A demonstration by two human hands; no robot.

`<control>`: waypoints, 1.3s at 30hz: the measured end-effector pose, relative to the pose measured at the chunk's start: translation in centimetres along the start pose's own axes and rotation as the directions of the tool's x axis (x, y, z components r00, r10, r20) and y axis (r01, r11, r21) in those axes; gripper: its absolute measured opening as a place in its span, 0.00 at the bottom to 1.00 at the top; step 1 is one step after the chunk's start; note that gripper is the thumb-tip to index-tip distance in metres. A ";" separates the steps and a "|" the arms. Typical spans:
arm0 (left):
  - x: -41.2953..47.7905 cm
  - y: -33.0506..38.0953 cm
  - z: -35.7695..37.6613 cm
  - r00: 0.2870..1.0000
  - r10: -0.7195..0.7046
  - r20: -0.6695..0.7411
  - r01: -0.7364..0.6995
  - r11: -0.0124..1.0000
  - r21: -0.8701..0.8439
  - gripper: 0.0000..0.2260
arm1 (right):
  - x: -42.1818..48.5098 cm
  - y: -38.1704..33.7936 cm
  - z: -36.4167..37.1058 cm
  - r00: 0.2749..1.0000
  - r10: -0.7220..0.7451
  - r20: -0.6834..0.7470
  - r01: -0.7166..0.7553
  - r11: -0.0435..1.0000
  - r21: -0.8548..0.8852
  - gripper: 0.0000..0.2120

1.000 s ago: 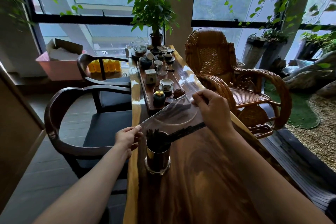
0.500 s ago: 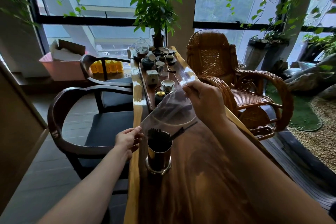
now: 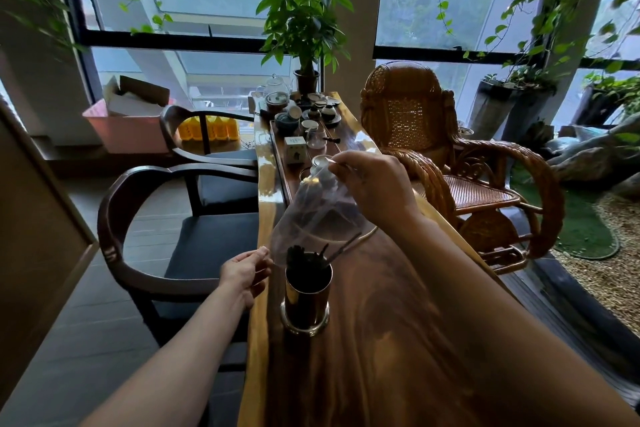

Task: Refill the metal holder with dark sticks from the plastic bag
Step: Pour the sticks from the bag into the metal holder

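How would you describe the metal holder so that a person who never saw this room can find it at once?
Find the long wooden table running toward the windows. On its near part, by the left edge, stands the metal holder, below the clear plastic bag held in both hands. It is the only shiny upright cylinder, with dark sticks in it.

We see holder [image 3: 306, 302] interior too dark for stick count; bag [image 3: 313, 215] blurs cups behind; bench [image 3: 363, 374] near end cropped.
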State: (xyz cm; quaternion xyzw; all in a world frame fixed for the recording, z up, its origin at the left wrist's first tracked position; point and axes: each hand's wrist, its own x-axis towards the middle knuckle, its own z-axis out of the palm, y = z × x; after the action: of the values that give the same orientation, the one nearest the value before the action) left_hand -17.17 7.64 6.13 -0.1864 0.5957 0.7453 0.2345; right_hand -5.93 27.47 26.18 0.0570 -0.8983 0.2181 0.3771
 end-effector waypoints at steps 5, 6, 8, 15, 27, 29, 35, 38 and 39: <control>-0.1 -0.1 0.0 1.000 0.006 0.015 -0.006 1.000 -0.008 0.05 | 0.1 -0.4 -0.3 0.998 -0.058 -0.028 0.058 0.998 -0.004 0.07; 0.0 -0.1 0.0 1.000 0.007 0.021 -0.007 1.000 -0.011 0.05 | 0.2 -0.5 -0.3 0.998 -0.062 -0.028 0.061 0.998 -0.001 0.07; 0.0 -0.1 0.1 1.000 0.007 0.024 -0.007 1.000 -0.014 0.04 | 0.2 -0.6 -0.4 0.998 -0.052 -0.024 0.052 0.999 0.002 0.07; -0.2 0.3 0.6 0.998 0.018 0.055 -0.016 0.999 -0.037 0.04 | 0.9 -1.2 -1.4 0.995 -0.083 -0.050 0.083 0.997 0.002 0.08; -1.8 1.8 1.8 0.990 0.061 0.125 -0.051 0.995 -0.083 0.02 | 1.0 -1.9 -4.4 0.996 -0.017 -0.090 0.016 1.000 -0.017 0.09; -2.3 2.0 1.9 0.990 0.068 0.127 -0.058 0.995 -0.081 0.04 | 0.7 -2.0 -4.7 0.995 -0.013 -0.095 0.012 1.000 -0.013 0.09; -4.0 2.8 3.0 0.984 0.093 0.152 -0.078 0.992 -0.098 0.03 | 0.2 -2.2 -6.5 0.986 0.003 -0.164 -0.001 1.000 0.011 0.08; -5.3 3.2 4.2 0.980 0.112 0.163 -0.099 0.991 -0.086 0.03 | -0.7 -1.4 -7.7 0.984 0.047 -0.170 -0.050 0.999 -0.014 0.07; -5.8 3.3 4.6 0.978 0.130 0.161 -0.119 0.990 -0.078 0.02 | -1.2 -1.0 -8.2 0.983 0.058 -0.174 -0.065 0.997 -0.037 0.07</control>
State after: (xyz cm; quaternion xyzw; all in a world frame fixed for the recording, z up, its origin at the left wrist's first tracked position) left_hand -14.33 10.75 13.01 -0.0939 0.5589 0.7912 0.2297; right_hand 0.57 30.04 30.79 0.0021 -0.8680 0.2144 0.4478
